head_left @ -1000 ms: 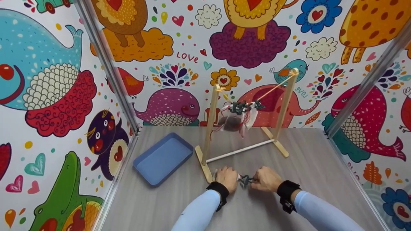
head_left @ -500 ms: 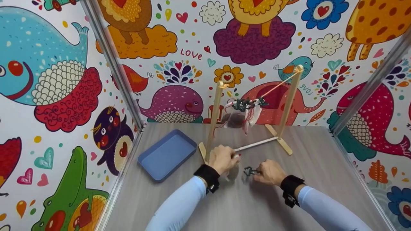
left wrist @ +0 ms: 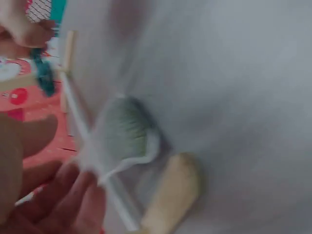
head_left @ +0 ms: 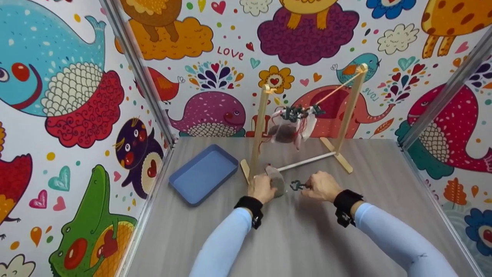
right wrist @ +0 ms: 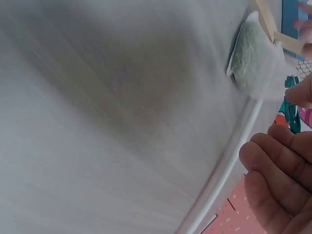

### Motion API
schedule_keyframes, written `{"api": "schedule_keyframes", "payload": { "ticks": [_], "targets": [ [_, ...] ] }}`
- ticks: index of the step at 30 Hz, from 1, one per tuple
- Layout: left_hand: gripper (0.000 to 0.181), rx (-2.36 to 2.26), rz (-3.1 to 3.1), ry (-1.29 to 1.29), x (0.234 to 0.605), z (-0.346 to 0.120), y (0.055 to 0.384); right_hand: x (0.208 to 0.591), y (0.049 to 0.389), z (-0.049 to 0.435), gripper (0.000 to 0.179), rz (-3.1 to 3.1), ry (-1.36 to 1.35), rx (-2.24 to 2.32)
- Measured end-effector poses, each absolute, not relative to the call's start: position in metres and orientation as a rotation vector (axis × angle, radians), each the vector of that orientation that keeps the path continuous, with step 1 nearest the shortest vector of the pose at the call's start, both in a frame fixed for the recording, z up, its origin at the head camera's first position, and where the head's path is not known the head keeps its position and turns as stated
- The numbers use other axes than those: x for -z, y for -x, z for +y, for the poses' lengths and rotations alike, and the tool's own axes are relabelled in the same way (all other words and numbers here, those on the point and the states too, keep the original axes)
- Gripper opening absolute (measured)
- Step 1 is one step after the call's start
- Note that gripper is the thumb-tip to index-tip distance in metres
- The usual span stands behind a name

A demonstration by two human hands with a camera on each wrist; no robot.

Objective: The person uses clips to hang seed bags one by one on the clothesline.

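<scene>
A small gauze pouch (head_left: 277, 184) with greenish filling is held up in my left hand (head_left: 262, 188); its pale neck lies at the fingertips in the left wrist view, with a thin white cord beside it. In that view the pouch (left wrist: 127, 126) is close over the table, overlapping the stand's white rod (left wrist: 80, 105). To its right, my right hand (head_left: 322, 186) pinches a dark green clip (head_left: 297, 185) between thumb and forefinger, its jaws facing the pouch. The clip (right wrist: 292, 105) partly disappears behind the right thumb in the right wrist view.
Behind the hands stands a wooden frame (head_left: 351, 107) with a cord (head_left: 338, 93) across its top. Pouches (head_left: 285, 132) with red strings hang there from dark green clips. A blue tray (head_left: 203, 175) sits at the left. Patterned walls enclose the table.
My left hand has carried the pouch away from the clip and forward, near the stand's left foot; the pouch now shows beside the hand. The right hand keeps the clip, slightly farther forward.
</scene>
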State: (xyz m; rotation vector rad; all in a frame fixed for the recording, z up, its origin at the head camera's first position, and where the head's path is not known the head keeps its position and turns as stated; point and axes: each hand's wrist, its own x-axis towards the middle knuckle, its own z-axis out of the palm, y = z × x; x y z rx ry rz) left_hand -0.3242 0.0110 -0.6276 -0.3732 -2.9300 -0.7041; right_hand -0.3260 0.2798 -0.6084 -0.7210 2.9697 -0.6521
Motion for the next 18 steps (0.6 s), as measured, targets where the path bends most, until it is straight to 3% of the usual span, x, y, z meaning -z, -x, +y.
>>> {"api": "schedule_keyframes", "payload": {
  "ticks": [4,9,18],
  "targets": [
    [0.057,0.871,-2.937,0.056,0.661,0.023,0.328,0.613,0.321,0.28,0.02,2.951,0.76,0.614],
    [0.077,1.119,-2.987,-0.035,0.674,0.028,0.344,0.616,0.322,0.277,0.019,2.939,0.791,0.621],
    [0.075,1.54,-2.9,0.077,0.648,0.029,0.362,0.618,0.325,0.284,0.017,2.934,0.782,0.617]
  ]
}}
